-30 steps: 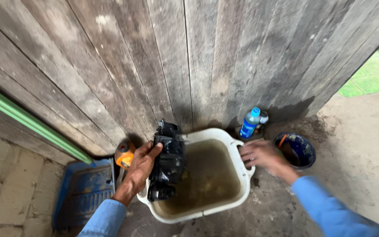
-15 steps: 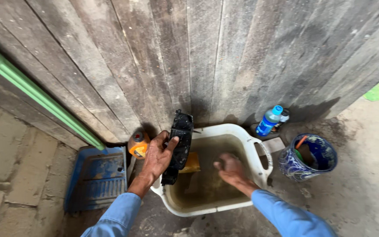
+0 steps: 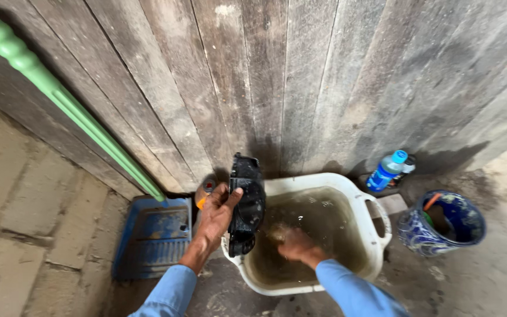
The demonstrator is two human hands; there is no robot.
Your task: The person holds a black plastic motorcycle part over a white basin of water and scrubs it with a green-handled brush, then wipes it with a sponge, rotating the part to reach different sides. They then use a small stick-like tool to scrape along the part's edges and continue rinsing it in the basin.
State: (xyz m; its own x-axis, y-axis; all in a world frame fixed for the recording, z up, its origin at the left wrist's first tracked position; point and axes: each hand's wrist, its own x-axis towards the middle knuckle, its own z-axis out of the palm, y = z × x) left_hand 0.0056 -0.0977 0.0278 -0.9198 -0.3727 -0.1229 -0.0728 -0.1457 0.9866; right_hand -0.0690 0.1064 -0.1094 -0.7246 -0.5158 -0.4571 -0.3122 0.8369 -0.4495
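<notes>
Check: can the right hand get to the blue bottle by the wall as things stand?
Probably yes. The right hand is down in the murky water of the white tub and appears empty. The blue bottle stands just beyond the tub's far corner, with only the rim between them.

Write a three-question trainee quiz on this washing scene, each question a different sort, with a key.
1. True or false: the left hand holds the black plastic part upright on the rim of the white tub.
2. Where is the right hand? A in the murky water; B on the blue bottle; C in the blue pot.
3. Fill in: left of the tub lies a blue ____.

Key: 1 true; 2 A; 3 tray.
</notes>
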